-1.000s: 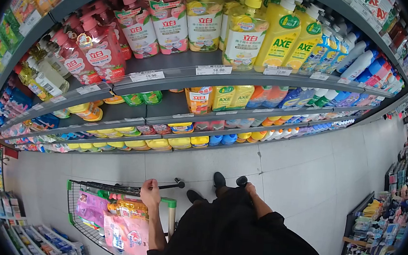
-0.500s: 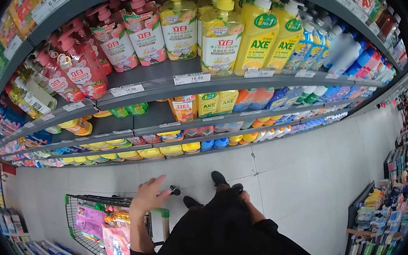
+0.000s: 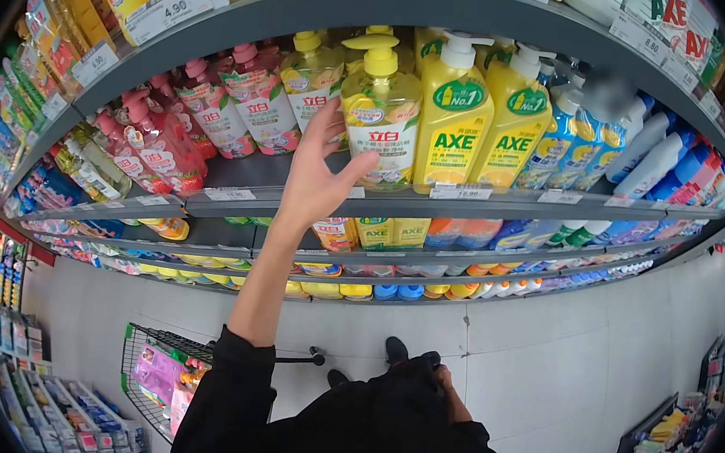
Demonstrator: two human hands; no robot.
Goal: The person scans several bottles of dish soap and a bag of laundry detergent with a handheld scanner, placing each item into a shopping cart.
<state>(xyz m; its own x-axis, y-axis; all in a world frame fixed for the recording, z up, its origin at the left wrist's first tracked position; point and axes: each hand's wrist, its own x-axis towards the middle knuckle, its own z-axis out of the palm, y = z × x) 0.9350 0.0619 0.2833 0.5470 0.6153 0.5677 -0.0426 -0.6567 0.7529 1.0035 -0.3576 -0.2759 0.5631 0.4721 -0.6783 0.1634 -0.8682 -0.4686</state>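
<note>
My left hand (image 3: 319, 175) is stretched up to the shelf with its fingers apart. Its thumb overlaps the lower label of a clear pump bottle of yellowish dish soap (image 3: 380, 120) with a yellow pump. The fingers lie at that bottle's left side, in front of a similar yellow-pump bottle (image 3: 311, 75); whether they touch either cannot be told. To the right stand yellow AXE pump bottles (image 3: 453, 127). Low at my waist, my right hand (image 3: 446, 379) is curled beside a small dark object (image 3: 430, 358) that I cannot identify.
A wire shopping cart (image 3: 127, 370) with colourful packages stands at my left. Pink pump bottles (image 3: 163, 144) fill the shelf's left part. The shelf above (image 3: 347, 9) overhangs the bottles. Another goods display (image 3: 663, 443) is at the right.
My left hand has gone from above the cart up and forward to the yellow-pump bottles. The shelf now appears closer. My right hand remains low at my waist.
</note>
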